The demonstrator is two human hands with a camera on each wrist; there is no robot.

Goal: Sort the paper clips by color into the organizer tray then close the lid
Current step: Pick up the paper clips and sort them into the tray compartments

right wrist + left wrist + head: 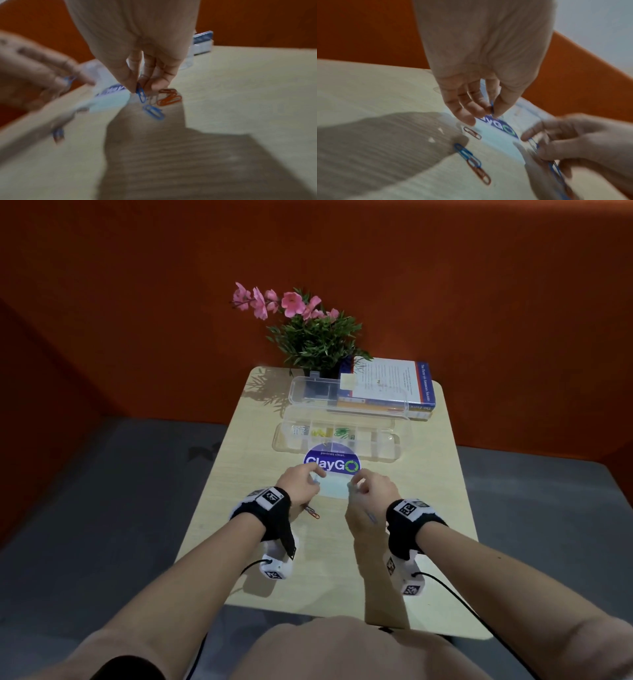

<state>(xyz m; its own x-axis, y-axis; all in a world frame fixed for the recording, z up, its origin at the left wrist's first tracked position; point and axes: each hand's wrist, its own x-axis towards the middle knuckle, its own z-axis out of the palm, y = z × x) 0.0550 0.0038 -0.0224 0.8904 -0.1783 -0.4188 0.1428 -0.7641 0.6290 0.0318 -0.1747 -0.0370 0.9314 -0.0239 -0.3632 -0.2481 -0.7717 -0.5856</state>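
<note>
Left hand (301,486) low over table (428,508), knuckles up, fingers pointed down; thumb and forefinger pinched on a blue clip (491,106), held roughly upright, long axis near vertical. Right hand (368,491) just beside it, same knuckles-up pose, thumb and forefinger pinched on another blue clip (141,95), long axis steep, lower end angled toward the table. Both hands at the near edge of a round sticker (331,465) on the tabletop.

Loose clips on table under and beside the hands: blue clip (467,154) overlapping red clip (479,171) end to end, both lying flat, long axes on one diagonal. Small cluster of orange clips (169,99) plus one more blue clip (153,112) flat by the right fingertips; exact count blurred.

Clear tray (337,441) beyond the sticker, long axis left-right, lid (349,395) swung open and leaning back. Silver, yellow and green clips in three separate left-side compartments. Books (394,386) and potted plant (315,337) behind tray.
</note>
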